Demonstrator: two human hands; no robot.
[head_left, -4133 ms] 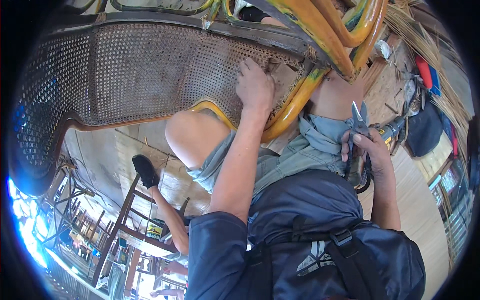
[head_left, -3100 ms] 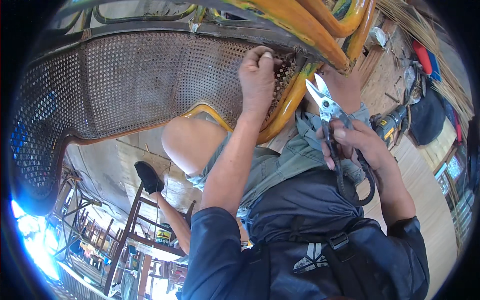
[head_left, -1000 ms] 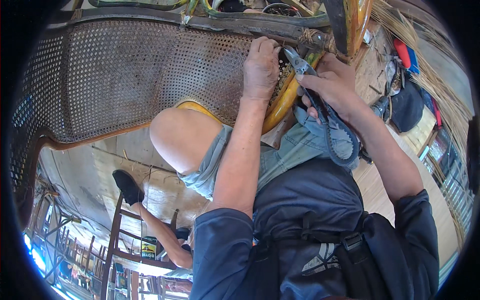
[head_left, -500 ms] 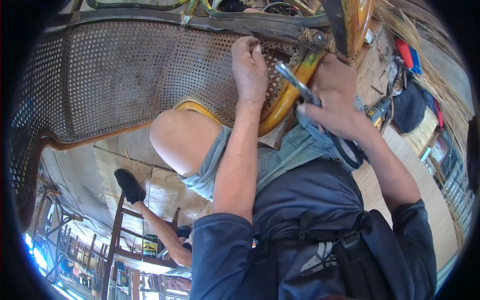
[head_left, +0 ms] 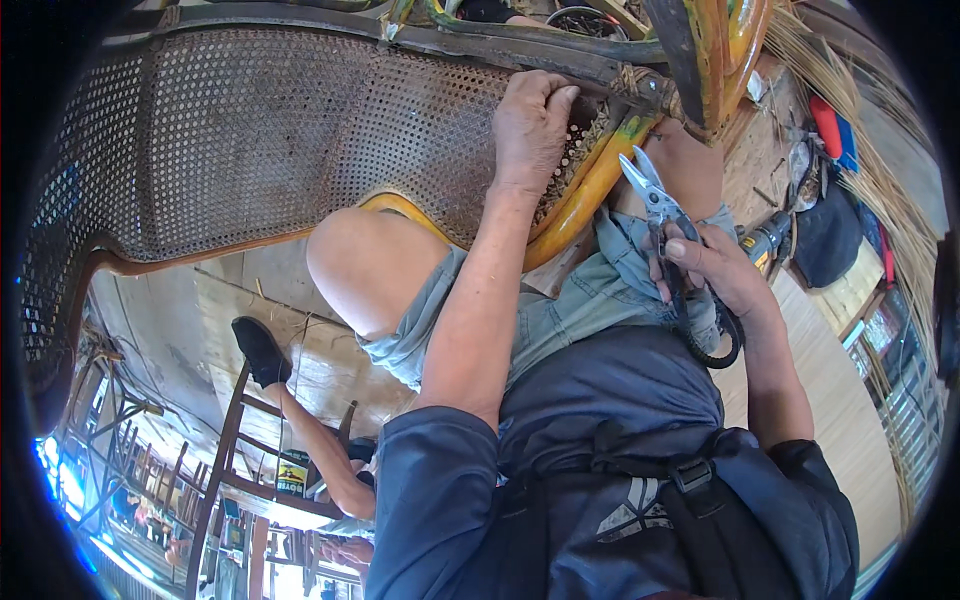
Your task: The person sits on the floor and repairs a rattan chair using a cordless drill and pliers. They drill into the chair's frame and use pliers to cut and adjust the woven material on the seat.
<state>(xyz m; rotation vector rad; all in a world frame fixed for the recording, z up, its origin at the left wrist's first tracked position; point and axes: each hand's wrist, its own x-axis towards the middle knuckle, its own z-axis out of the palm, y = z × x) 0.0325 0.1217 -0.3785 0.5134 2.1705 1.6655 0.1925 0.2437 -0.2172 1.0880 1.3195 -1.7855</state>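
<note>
A worn panel of woven cane webbing (head_left: 270, 130) lies across my lap, set in a chair frame with a dark rail (head_left: 500, 45) and a glossy yellow curved rail (head_left: 585, 195). My left hand (head_left: 530, 130) is at the webbing's right end, fingertips pinched together against the dark rail; whatever they grip is hidden. Around the black handles of metal snips (head_left: 655, 195), my right hand (head_left: 715, 265) is closed. The snips' blades stand apart and point up toward the yellow rail, not touching the webbing. Frayed cane (head_left: 590, 135) shows at the corner beside my left hand.
A bound joint (head_left: 640, 85) and a thick yellow-brown leg (head_left: 705, 60) rise at the top right. Long cane strips (head_left: 885, 220) hang along the right. A power drill (head_left: 765, 238) and dark cloth (head_left: 828, 230) lie nearby. Another person's leg (head_left: 315, 450) shows lower left by a wooden chair.
My right hand has drawn the snips back from the frame, and their blades are now visibly apart. My left hand has shifted right along the dark rail. The whole view has moved slightly.
</note>
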